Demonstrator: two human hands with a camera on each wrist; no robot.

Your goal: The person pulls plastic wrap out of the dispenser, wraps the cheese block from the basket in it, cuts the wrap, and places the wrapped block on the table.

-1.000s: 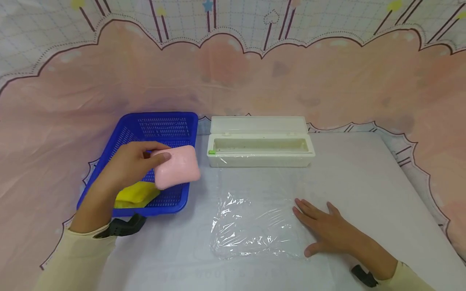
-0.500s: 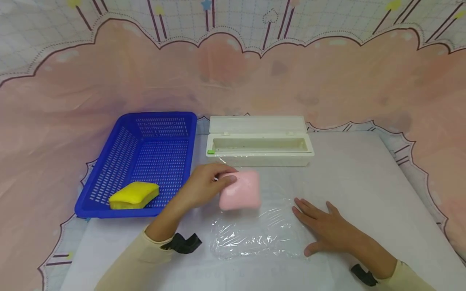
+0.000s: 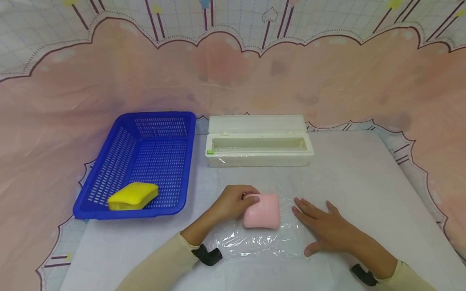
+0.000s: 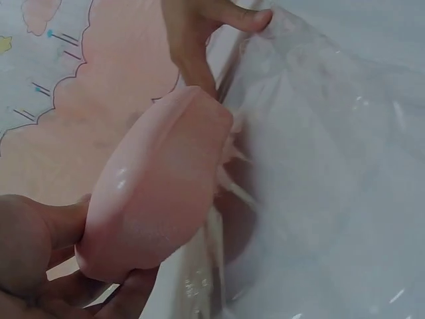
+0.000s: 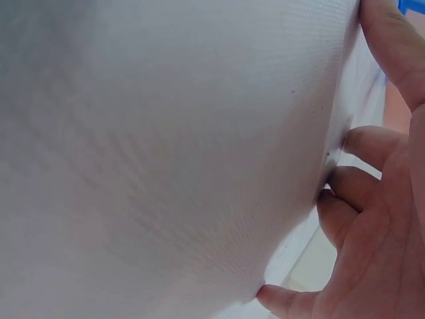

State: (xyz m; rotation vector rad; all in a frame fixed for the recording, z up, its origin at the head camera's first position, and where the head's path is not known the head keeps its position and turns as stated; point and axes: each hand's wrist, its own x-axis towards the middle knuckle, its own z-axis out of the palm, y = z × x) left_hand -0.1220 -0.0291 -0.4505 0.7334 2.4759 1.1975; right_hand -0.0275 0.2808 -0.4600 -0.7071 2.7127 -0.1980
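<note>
My left hand (image 3: 233, 203) pinches a pink soap bar (image 3: 263, 211) by its left edge, over the clear plastic film (image 3: 247, 242) laid on the white surface. In the left wrist view the thumb and fingers (image 4: 66, 226) grip one end of the pink bar (image 4: 156, 193), just above or touching the film (image 4: 319, 153); which of the two I cannot tell. At the film's right edge my right hand (image 3: 329, 230) rests with fingers spread. The right wrist view shows that hand (image 5: 378, 219) with its fingertips on the white surface.
A blue basket (image 3: 189, 161) at the left holds a yellow block (image 3: 133, 196). Behind the film stands a white box (image 3: 260, 161) with its lid (image 3: 255, 124) raised and a small green piece (image 3: 210, 152) at its front left. A patterned cloth (image 3: 233, 81) hangs behind.
My left hand has carried the pink bar from above the basket rightward and toward me, over the film. My right hand has stayed in place.
</note>
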